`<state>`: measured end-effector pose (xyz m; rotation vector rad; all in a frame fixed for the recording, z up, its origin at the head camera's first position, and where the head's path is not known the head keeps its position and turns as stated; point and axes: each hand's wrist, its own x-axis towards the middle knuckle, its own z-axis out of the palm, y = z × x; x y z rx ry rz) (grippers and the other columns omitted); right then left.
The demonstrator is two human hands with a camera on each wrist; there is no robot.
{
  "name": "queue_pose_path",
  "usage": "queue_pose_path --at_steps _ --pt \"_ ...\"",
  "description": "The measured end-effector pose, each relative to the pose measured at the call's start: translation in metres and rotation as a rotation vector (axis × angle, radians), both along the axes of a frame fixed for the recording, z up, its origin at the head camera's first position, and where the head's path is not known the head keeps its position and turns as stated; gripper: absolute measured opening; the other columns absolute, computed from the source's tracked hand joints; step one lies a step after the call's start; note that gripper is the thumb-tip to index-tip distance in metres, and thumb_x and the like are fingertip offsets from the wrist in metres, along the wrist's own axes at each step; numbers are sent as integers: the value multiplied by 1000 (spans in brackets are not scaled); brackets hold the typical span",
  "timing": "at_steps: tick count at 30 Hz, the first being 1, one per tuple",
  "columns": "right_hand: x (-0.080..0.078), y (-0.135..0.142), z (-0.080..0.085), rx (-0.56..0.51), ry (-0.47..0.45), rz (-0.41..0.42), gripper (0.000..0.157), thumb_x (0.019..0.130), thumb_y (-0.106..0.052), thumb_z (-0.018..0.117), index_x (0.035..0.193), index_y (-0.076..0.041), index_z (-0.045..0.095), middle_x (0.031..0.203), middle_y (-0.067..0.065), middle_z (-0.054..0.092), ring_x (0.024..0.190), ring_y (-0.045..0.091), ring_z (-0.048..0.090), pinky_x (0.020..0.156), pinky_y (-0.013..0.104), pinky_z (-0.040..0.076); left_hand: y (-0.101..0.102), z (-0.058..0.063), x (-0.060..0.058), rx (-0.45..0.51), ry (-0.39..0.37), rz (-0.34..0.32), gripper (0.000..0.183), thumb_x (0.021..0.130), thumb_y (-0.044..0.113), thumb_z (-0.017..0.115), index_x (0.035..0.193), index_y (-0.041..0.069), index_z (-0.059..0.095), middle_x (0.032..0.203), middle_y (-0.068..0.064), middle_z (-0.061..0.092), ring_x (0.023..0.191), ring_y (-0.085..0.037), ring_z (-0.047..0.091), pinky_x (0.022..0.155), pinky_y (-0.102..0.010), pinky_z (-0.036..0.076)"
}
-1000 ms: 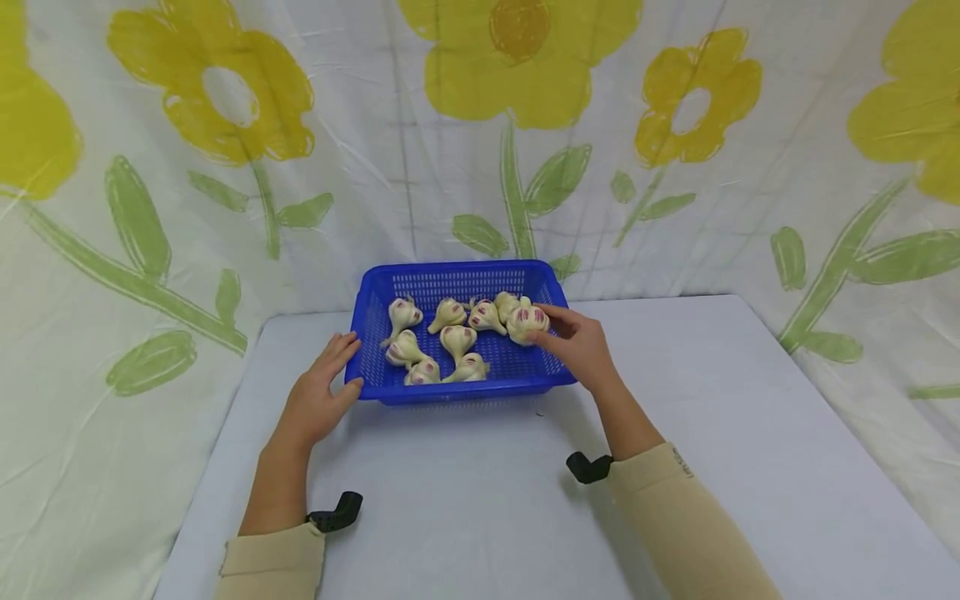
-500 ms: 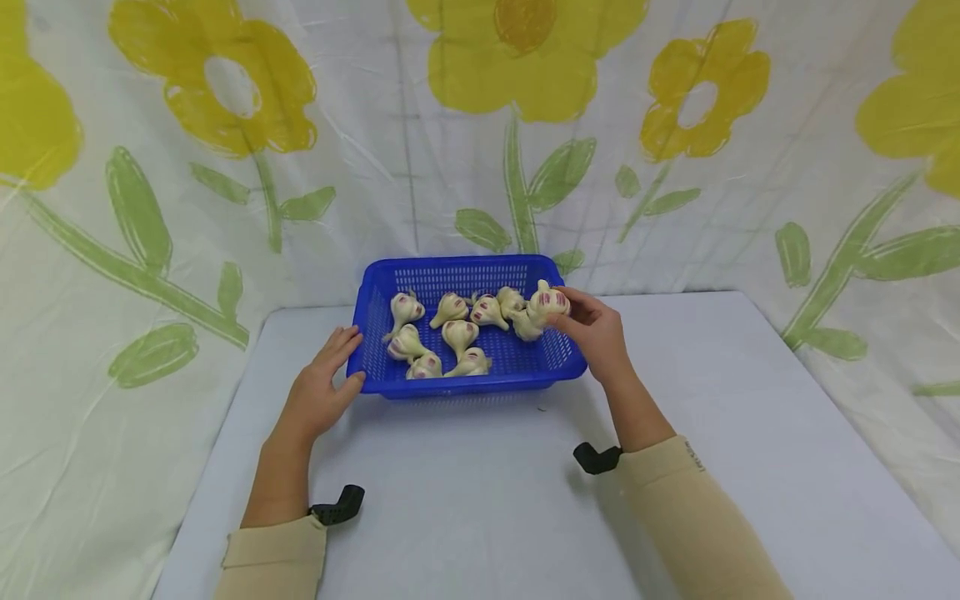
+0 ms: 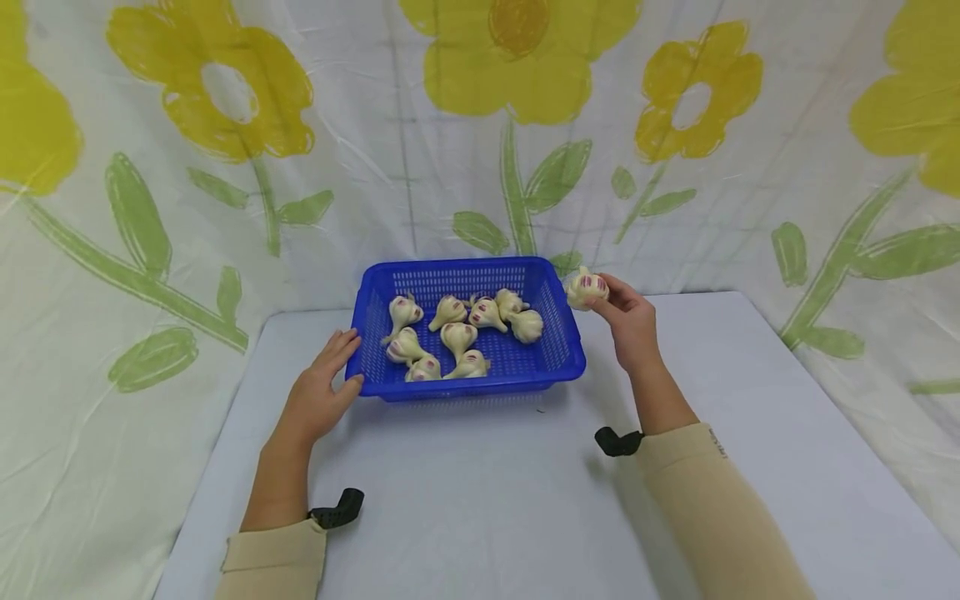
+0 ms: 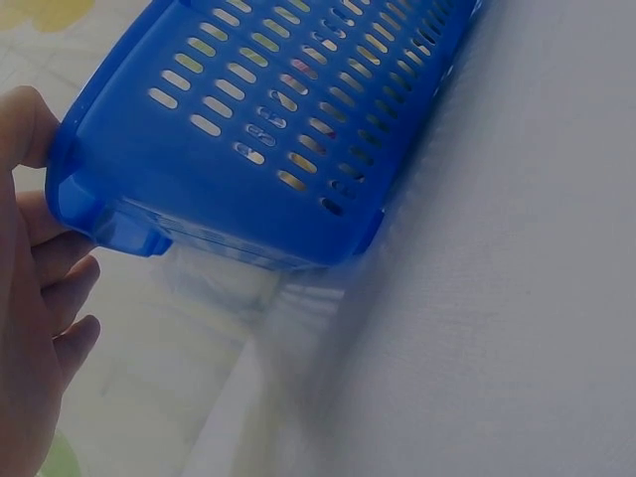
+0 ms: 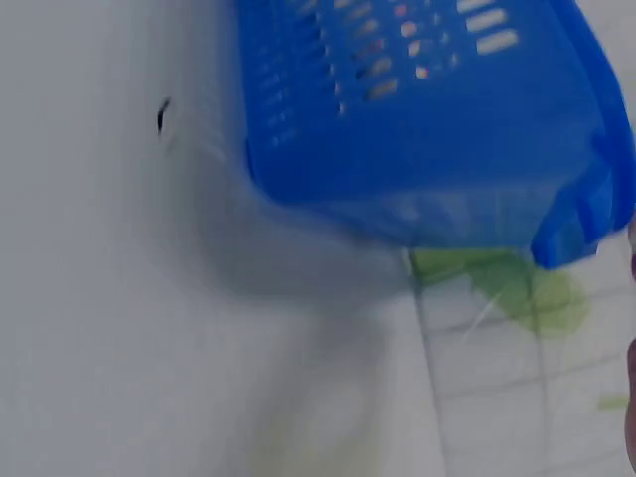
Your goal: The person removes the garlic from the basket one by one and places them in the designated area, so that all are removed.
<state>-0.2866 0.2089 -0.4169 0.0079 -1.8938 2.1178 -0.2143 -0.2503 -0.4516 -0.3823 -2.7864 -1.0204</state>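
A blue perforated plastic basket (image 3: 465, 388) sits toward the back of the table, with several pale garlic bulbs (image 3: 458, 337) marked in purple-red inside. My left hand (image 3: 318, 396) holds its front left corner, thumb at the front rim and fingers along the left rim. The left wrist view shows this hand's fingers (image 4: 68, 283) beside the rim's lip. Just beyond the right rim, my right hand (image 3: 630, 321) pinches one garlic bulb (image 3: 584, 290) between thumb and fingers, raised above the table. In the right wrist view only slivers of fingers show at the right edge; the bulb is hidden there.
The table (image 3: 480, 508) has a white cover. A dark speck (image 3: 540, 409) lies in front of the basket. Behind stands a white curtain (image 3: 375, 167) printed with yellow flowers. A black wrist mount (image 3: 619, 442) sits at each cuff.
My right hand has lifted the garlic bulb from the basket's right side and carried it rightward past the rim, uncovering another bulb. My left hand has stayed at the corner.
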Motion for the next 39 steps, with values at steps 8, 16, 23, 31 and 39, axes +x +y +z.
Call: queue_pose_path --at_steps 8,16,23,31,39 --pt "-18 29 -20 -21 -155 -85 57 87 -3 73 140 -2 53 118 -4 65 113 6 58 100 17 48 0 0 -1 -7 -12 19 59 96 23 51 153 13 37 163 -5 27 153 -26 16 116 -64 24" --pt "-30 46 -45 112 -310 -102 60 91 -9 70 146 -4 46 147 13 50 127 10 50 111 24 41 -2 0 0 -5 6 20 59 95 22 52 152 10 39 162 -8 29 152 -28 18 114 -64 26" --pt "-29 56 -68 246 -403 -165 61 92 -21 69 147 -7 45 148 13 50 129 16 48 110 27 41 -2 -1 1 -20 -27 28 60 97 24 51 154 14 35 164 -1 23 152 -27 16 115 -64 25" --pt "-23 57 -84 356 -451 -185 64 92 -32 69 146 -6 46 143 14 54 129 19 51 106 27 43 -1 -4 6 -22 -31 32 60 95 22 52 153 13 37 163 -5 25 152 -29 18 115 -64 25" --pt "-23 55 -75 508 -436 -185 69 96 -39 62 149 -2 39 147 20 48 137 28 46 114 40 38 3 -1 2 -21 -15 27 59 96 21 51 153 12 37 163 -5 27 152 -27 18 116 -62 26"
